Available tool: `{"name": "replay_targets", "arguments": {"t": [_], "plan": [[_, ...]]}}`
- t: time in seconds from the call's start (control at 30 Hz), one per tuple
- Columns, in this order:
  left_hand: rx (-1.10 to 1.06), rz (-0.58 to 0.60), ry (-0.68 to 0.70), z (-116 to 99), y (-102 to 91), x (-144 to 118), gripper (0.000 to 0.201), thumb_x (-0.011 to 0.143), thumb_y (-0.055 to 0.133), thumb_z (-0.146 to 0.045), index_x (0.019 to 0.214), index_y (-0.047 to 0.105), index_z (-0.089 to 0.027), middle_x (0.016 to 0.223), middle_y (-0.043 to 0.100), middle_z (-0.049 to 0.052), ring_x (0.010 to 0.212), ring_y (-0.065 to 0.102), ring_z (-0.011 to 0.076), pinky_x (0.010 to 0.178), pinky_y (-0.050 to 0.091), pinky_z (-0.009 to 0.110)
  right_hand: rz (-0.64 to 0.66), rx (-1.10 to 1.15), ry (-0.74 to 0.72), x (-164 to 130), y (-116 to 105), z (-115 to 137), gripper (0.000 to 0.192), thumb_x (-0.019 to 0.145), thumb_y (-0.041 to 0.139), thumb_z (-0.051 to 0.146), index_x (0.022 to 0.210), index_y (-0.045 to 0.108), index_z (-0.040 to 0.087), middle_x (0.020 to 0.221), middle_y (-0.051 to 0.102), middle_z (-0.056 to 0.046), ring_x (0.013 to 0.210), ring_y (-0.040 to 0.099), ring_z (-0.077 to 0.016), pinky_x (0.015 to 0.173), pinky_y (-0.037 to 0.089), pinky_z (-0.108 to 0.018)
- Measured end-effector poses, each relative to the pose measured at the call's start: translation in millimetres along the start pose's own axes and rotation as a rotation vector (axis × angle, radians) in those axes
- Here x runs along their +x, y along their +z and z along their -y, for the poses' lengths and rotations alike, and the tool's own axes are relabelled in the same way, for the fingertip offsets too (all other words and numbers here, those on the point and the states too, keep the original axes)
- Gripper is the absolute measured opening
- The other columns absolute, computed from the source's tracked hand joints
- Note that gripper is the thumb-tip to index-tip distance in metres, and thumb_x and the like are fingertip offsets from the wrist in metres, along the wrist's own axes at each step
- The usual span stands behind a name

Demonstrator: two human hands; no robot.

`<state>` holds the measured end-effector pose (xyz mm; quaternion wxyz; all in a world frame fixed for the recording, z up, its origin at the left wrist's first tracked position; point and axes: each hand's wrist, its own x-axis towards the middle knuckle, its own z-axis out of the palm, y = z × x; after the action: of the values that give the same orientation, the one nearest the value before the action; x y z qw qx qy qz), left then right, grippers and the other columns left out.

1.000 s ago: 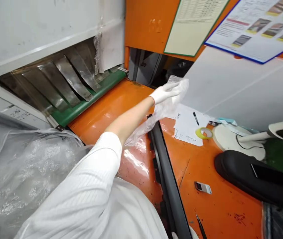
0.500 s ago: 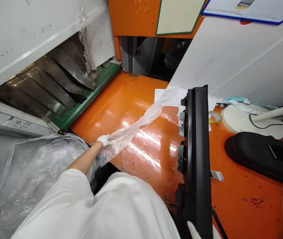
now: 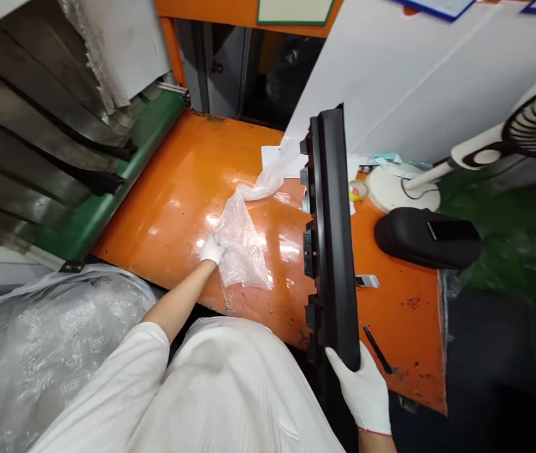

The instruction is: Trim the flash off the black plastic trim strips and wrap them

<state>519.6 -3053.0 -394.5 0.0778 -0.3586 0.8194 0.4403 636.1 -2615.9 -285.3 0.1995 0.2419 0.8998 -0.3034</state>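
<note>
My right hand point(image 3: 365, 384), in a white glove, is wrapped round the lower end of a long black plastic trim panel point(image 3: 331, 220). Dark clips stick out along the panel's left side, and it stands nearly upright over the table. Over the orange tabletop, my white-gloved left hand point(image 3: 212, 249) is closed at the left edge of a strip of clear bubble wrap point(image 3: 244, 242). This strip runs crumpled and twisted towards the back, where the panel hides its far end.
A green conveyor roller point(image 3: 117, 176) with hanging flaps borders the orange table point(image 3: 173, 189). A bag of bubble wrap point(image 3: 74, 340) stands at left. Yellow tape point(image 3: 357, 190), a fan point(image 3: 466, 154), a black case point(image 3: 423, 239), a phone point(image 3: 367, 281) and a black pen point(image 3: 376, 347) lie to the right.
My left hand has moved forward and right with the bubble wrap, whose near end now spreads on the table. The view has turned right, and more of my right hand shows on the panel.
</note>
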Motion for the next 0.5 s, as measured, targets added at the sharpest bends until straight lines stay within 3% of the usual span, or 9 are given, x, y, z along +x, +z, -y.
{"name": "replay_targets", "arguments": {"t": [0.1, 0.13, 0.23, 0.27, 0.33, 0.43, 0.5], "plan": [[0.343, -0.027, 0.254, 6.0, -14.6, -18.4, 0.051, 0.096, 0.077, -0.035, 0.145, 0.066, -0.025, 0.141, 0.067, 0.016, 0.142, 0.053, 0.0389, 0.118, 0.045, 0.048, -0.030, 0.048, 0.031, -10.4, 6.1, -5.5, 0.095, 0.073, 0.069, 0.075, 0.149, 0.067, 0.019, 0.137, 0.078, -0.013, 0.129, 0.070, -0.0397, 0.110, 0.056, -0.046], [0.481, 0.043, 0.398, 8.3, -15.1, -26.5, 0.049, 0.098, 0.075, -0.038, 0.145, 0.066, -0.026, 0.141, 0.067, 0.015, 0.140, 0.054, 0.0386, 0.118, 0.044, 0.049, -0.034, 0.071, 0.037, -13.5, 8.6, -7.6, 0.094, 0.074, 0.069, 0.074, 0.149, 0.067, 0.018, 0.139, 0.077, -0.013, 0.131, 0.070, -0.0394, 0.111, 0.056, -0.045], [0.777, 0.418, 0.735, 15.9, -2.8, -51.9, 0.052, 0.090, 0.084, -0.050, 0.133, 0.071, -0.025, 0.135, 0.066, 0.015, 0.126, 0.059, 0.0385, 0.110, 0.048, 0.050, -0.046, 0.121, 0.058, -22.8, 15.5, -12.1, 0.095, 0.074, 0.071, 0.072, 0.153, 0.066, 0.018, 0.142, 0.076, -0.013, 0.136, 0.068, -0.0386, 0.114, 0.054, -0.044], [0.829, 0.509, 0.779, 18.9, 3.4, -58.8, 0.053, 0.085, 0.089, -0.049, 0.129, 0.073, -0.024, 0.134, 0.066, 0.015, 0.124, 0.059, 0.0385, 0.106, 0.049, 0.049, -0.053, 0.127, 0.068, -26.2, 17.3, -12.8, 0.095, 0.074, 0.072, 0.071, 0.153, 0.065, 0.019, 0.142, 0.076, -0.012, 0.136, 0.068, -0.0384, 0.114, 0.055, -0.044], [0.882, 0.574, 0.797, 25.2, 13.9, -66.6, 0.045, 0.084, 0.090, -0.041, 0.121, 0.074, -0.022, 0.132, 0.066, 0.016, 0.124, 0.059, 0.0377, 0.102, 0.051, 0.046, -0.065, 0.133, 0.086, -33.8, 19.7, -13.5, 0.093, 0.075, 0.072, 0.069, 0.154, 0.066, 0.021, 0.143, 0.076, -0.011, 0.136, 0.068, -0.0378, 0.112, 0.056, -0.043], [0.899, 0.581, 0.795, 33.3, 19.6, -63.3, 0.013, 0.100, 0.071, -0.027, 0.109, 0.076, -0.020, 0.125, 0.068, 0.015, 0.121, 0.061, 0.0330, 0.102, 0.050, 0.044, -0.062, 0.143, 0.122, -46.8, 21.7, -14.5, 0.090, 0.075, 0.071, 0.069, 0.151, 0.067, 0.021, 0.139, 0.078, -0.011, 0.132, 0.071, -0.0368, 0.110, 0.057, -0.042], [0.904, 0.586, 0.795, 35.4, 18.3, -55.9, 0.020, 0.106, 0.058, -0.022, 0.101, 0.077, -0.019, 0.119, 0.069, 0.015, 0.119, 0.062, 0.0302, 0.103, 0.049, 0.041, -0.054, 0.150, 0.152, -55.5, 22.6, -16.6, 0.090, 0.074, 0.070, 0.069, 0.150, 0.068, 0.021, 0.136, 0.079, -0.011, 0.130, 0.072, -0.0364, 0.109, 0.057, -0.043]]}}
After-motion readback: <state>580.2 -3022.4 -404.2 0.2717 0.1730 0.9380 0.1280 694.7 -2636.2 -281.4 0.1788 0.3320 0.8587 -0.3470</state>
